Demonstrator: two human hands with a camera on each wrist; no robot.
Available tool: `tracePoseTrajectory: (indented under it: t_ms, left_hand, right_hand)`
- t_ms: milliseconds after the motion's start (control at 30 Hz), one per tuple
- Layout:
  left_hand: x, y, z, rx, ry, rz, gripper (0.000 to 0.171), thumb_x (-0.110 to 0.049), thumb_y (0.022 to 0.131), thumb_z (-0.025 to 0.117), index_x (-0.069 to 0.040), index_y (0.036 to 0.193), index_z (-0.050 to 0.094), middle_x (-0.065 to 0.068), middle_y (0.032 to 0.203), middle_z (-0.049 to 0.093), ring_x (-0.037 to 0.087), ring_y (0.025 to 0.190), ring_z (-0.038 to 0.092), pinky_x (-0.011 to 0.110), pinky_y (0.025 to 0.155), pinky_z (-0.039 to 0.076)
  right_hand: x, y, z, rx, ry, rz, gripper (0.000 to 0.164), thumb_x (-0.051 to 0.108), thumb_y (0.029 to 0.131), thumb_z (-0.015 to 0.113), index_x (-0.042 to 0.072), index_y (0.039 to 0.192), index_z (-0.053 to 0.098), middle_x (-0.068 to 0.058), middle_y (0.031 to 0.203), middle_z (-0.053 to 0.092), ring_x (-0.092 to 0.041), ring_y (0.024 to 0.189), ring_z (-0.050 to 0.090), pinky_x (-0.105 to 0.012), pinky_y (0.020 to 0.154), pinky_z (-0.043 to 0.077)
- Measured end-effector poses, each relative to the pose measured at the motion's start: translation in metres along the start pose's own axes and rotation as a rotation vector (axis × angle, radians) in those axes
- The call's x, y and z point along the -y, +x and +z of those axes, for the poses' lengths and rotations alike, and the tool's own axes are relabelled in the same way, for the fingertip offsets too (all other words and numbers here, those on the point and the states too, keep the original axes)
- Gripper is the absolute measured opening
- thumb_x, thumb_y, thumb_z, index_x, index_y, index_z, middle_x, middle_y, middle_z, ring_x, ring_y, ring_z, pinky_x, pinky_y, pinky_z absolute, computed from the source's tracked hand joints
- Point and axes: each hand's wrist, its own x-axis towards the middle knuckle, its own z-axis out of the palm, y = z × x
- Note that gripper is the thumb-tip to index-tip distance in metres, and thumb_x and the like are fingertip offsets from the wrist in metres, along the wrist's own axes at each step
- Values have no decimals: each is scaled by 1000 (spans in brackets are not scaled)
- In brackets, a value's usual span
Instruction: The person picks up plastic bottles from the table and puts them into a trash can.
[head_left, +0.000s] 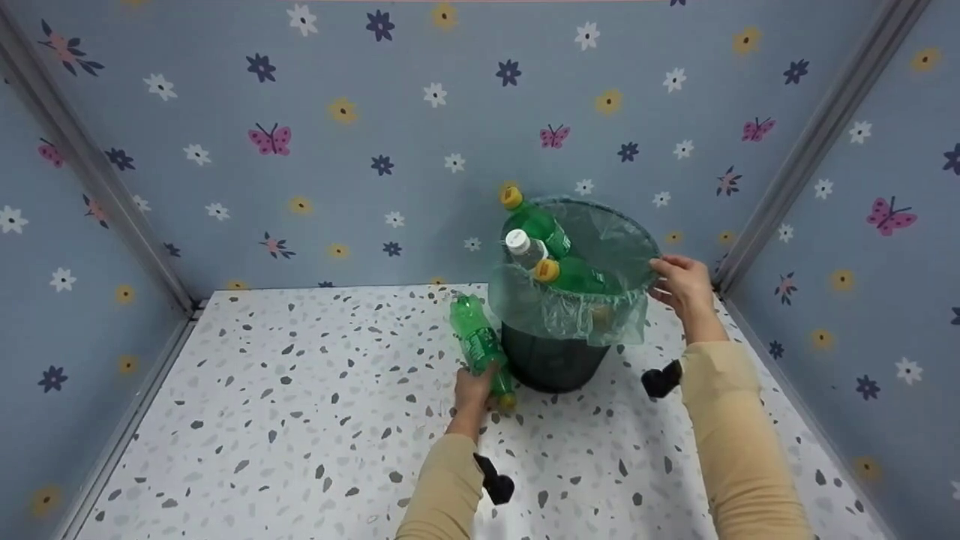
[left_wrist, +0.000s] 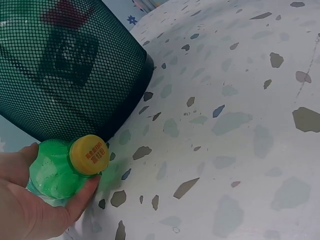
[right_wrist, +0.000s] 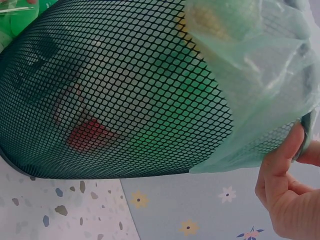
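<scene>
A green plastic bottle (head_left: pixel 478 341) with a yellow cap (left_wrist: pixel 90 155) lies left of the black mesh bin (head_left: pixel 551 364), its cap end toward me. My left hand (head_left: pixel 474 390) grips it near the cap end, thumb on one side and fingers on the other. The bin has a thin green plastic liner (head_left: pixel 517 304) folded over its rim. At the bin's right side my right hand (head_left: pixel 684 281) pinches the lined rim between thumb and fingers. Inside the bin stand green bottles (head_left: pixel 577 276) with yellow caps and a clear bottle with a white cap (head_left: pixel 517 241).
The bin stands on a white speckled surface (head_left: pixel 300 420), near the blue flowered back wall (head_left: pixel 420 187). Side walls with grey metal corner strips (head_left: pixel 817 127) rise at left and right. A black device (head_left: pixel 495 480) is strapped to each wrist.
</scene>
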Motion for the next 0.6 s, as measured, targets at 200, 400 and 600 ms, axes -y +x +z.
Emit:
tracePoseTrajectory:
  t_ms: [200,400,600]
  left_hand:
    - [0,3,2,-34,-58,-6,63,-35,82,59,13,120,42,26,112,51,34,100,52,40,86,42]
    - [2,7,3,-31,-201,-38,58,-26,83,60,14,121,42,28,115,48,36,103,50,39,84,43]
    - [3,5,-1,8,-266,-55,56,-25,85,59,11,125,41,27,115,48,31,85,57,33,62,49]
  right_hand:
    - [1,0,0,8,-5,-1,49,17,90,50,2,134,35,-2,100,46,-15,82,53,-26,72,47]
    - [2,-1,1,5,-6,4,49,17,90,50,2,135,34,-3,100,46,-17,86,52,-30,78,46]
    - [0,2,3,-30,-23,14,48,18,90,50,4,134,37,-1,100,46,-14,81,52,-22,64,47]
